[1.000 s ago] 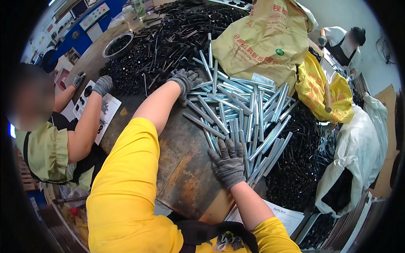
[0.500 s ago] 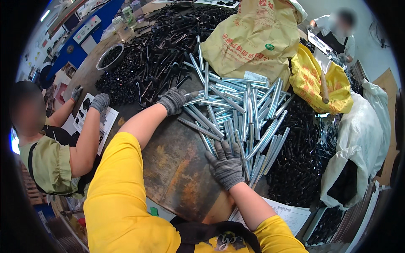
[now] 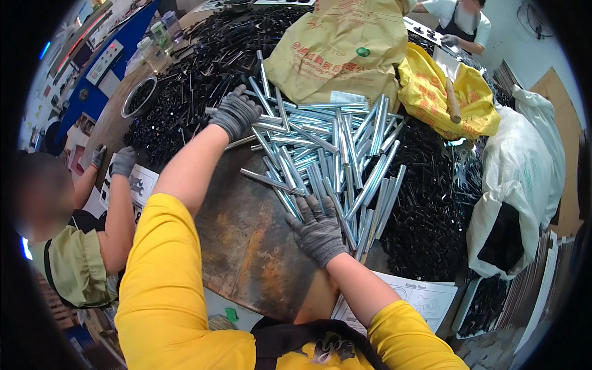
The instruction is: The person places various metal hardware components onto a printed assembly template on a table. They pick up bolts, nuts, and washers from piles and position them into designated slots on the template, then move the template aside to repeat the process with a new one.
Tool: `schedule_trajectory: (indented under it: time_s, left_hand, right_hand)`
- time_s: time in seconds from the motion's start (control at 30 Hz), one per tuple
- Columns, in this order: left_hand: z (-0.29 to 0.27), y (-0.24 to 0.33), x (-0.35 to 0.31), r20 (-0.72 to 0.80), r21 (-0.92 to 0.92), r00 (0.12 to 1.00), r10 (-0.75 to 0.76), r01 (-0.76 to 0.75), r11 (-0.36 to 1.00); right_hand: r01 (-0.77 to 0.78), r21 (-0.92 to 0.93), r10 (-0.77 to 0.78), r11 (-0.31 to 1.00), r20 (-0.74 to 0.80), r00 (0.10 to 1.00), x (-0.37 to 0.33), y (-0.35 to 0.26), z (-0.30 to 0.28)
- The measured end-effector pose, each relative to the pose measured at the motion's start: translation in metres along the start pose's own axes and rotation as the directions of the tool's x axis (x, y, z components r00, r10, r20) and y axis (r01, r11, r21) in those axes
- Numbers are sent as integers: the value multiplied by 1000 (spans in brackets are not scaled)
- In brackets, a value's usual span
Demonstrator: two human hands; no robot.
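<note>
A loose heap of shiny silver metal tubes point(image 3: 345, 148) lies on the worn table, pointing many ways. My left hand point(image 3: 235, 114), in a grey knit glove, is at the heap's left side, fingers curled over a metal tube point(image 3: 270, 118) whose other end sticks out past the hand. Its finger undersides are hidden. My right hand point(image 3: 317, 233), gloved alike, lies with spread fingers against the near ends of the tubes. Black bolt-like parts point(image 3: 209, 74) are piled beyond my left hand; more small black parts point(image 3: 425, 216) lie right of the tubes.
A large tan sack point(image 3: 339, 55) stands behind the tubes. Right of it are a yellow sack point(image 3: 438, 92) with a wooden handle point(image 3: 453, 102) and a white sack point(image 3: 518, 160). Printed sheets point(image 3: 419, 299) lie near my right forearm. Co-workers stand at the left and far right. A metal bowl point(image 3: 125, 111) sits far left.
The whole view has shifted. My left hand has moved a little farther away, and the tube under its fingers has moved along. My right hand stays spread against the tubes.
</note>
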State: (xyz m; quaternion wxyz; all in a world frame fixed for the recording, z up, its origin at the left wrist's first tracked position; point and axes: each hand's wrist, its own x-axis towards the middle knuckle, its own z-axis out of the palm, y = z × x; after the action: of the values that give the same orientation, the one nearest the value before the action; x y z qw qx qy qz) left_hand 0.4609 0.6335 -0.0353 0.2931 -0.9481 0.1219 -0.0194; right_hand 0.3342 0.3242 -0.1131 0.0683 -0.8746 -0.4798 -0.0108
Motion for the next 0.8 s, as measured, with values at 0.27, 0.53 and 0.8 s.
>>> schedule_trajectory:
  time_s: [0.27,0.53,0.8]
  left_hand:
    - [-88,-3,7,146,22,988,-53,50,998]
    - [-154,-7,-18,353,-143,933,-74,131,981]
    - [-181,-1,-31,289,-763,899,-328,423,489]
  right_hand:
    - [15,-8,-15,1000,49,999,0,2,6]
    - [20,0,-20,1000,77,997,-2,4,7]
    - [8,19,-9,1000,67,998,-2,2,6]
